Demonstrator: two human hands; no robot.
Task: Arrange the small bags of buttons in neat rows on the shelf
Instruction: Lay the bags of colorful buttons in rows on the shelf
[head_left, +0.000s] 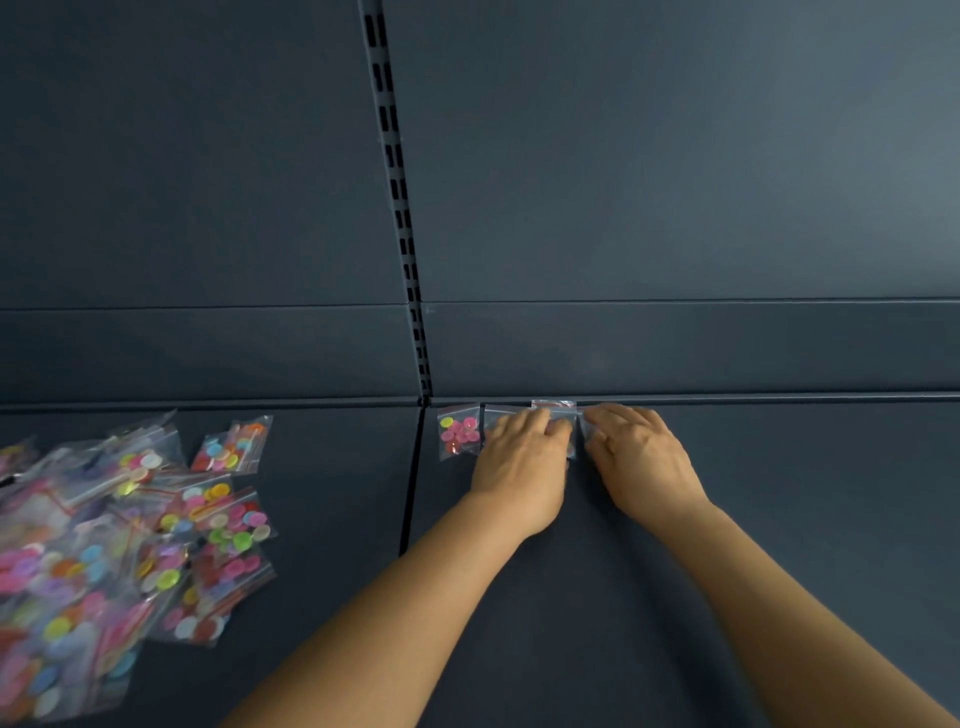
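Lying flat by shelf (779, 519) back — bags (458, 431), hands (524, 457) atop.

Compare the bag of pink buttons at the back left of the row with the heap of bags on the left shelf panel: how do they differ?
The bag of pink buttons lies alone and flat against the back edge, squared up; the heap of bags is overlapping and skewed at many angles. The single bag holds mostly pink buttons with one yellow; the heap shows many colours. The bag lies beside the hands; the heap lies apart from them. Both are clear zip bags on the dark shelf.
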